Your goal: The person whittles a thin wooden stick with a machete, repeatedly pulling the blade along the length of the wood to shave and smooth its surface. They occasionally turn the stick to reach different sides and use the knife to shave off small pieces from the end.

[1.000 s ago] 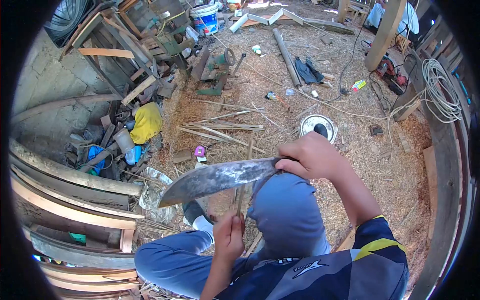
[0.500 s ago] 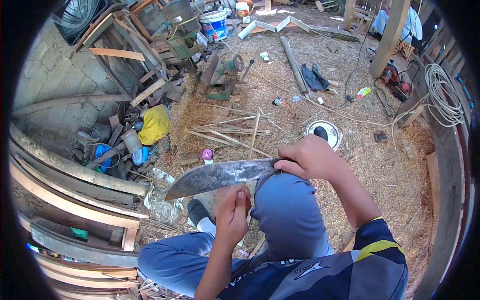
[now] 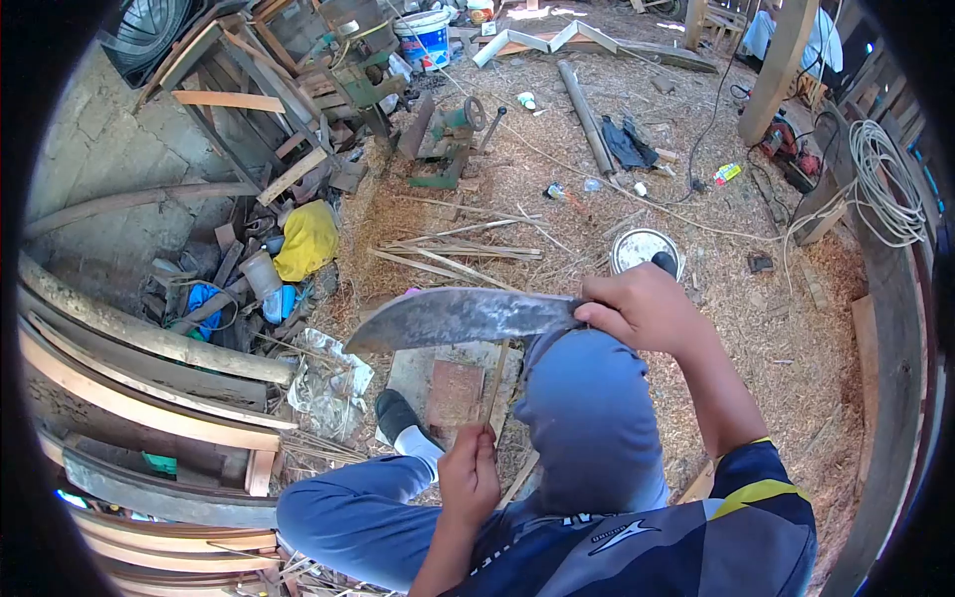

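Observation:
My right hand (image 3: 637, 310) is closed around the handle of a broad machete (image 3: 448, 320), close above my bent knee. The dark, worn blade reaches left from the fist, its wide tip at the far end. My left hand (image 3: 470, 476) is lower, near my lap, with its fingers pinched on a thin wooden strip (image 3: 496, 388). The strip rises from those fingers to just under the blade, whose near edge covers its upper end. Below the blade, a flat reddish block (image 3: 456, 392) lies on the ground by my foot (image 3: 406, 418).
Several thin strips (image 3: 468, 249) lie on the shavings ahead, near a green metal vise-like tool (image 3: 443, 149). A round white lid (image 3: 643, 249) is beyond my right hand. Planks (image 3: 149, 408) line the left side, and coiled cable (image 3: 883, 189) hangs at right. Another person (image 3: 796, 45) is at the far right.
My left hand has drawn back toward my body, taking the strip with it; its far end no longer shows beyond the blade. The machete has shifted right and its tip is higher.

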Demonstrator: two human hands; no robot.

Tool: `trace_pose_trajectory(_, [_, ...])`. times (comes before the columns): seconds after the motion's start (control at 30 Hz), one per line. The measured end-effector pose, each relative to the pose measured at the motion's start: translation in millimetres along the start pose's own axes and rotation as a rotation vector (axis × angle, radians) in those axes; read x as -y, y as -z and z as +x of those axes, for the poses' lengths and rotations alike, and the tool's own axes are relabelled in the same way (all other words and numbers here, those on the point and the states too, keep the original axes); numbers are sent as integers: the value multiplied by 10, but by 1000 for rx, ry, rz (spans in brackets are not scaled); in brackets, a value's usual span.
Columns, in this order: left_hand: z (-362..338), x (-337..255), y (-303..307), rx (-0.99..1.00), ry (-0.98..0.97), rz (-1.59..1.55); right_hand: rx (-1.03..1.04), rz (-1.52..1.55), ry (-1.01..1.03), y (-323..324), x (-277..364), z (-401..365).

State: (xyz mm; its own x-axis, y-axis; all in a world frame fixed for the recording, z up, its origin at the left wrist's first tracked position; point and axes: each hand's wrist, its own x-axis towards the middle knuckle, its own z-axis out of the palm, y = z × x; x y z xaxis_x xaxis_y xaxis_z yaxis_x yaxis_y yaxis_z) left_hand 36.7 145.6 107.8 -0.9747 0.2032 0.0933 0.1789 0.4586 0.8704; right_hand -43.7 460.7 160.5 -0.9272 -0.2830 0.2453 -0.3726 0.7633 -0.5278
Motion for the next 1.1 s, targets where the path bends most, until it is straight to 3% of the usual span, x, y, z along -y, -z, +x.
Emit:
trace_pose_trajectory(0.1, [72,-177,15,50,73,-29,29,-30,6,9,42,0])
trace_pose_trajectory(0.3, [644,-487,-86,-34,-68,-9,79,-73,71,-14,199,149])
trace_pose_trajectory(0.4, [535,-424,-43,-44,-106,-5,72,-66,90,-43,165,167])
trace_pose_trajectory(0.7, [-58,-91,61,35,23,-9,53,16,0,-23,18,40])
trace_pose_trajectory(1.1, [658,-518,-113,-22,-132,82,71,-35,77,-55,125,159])
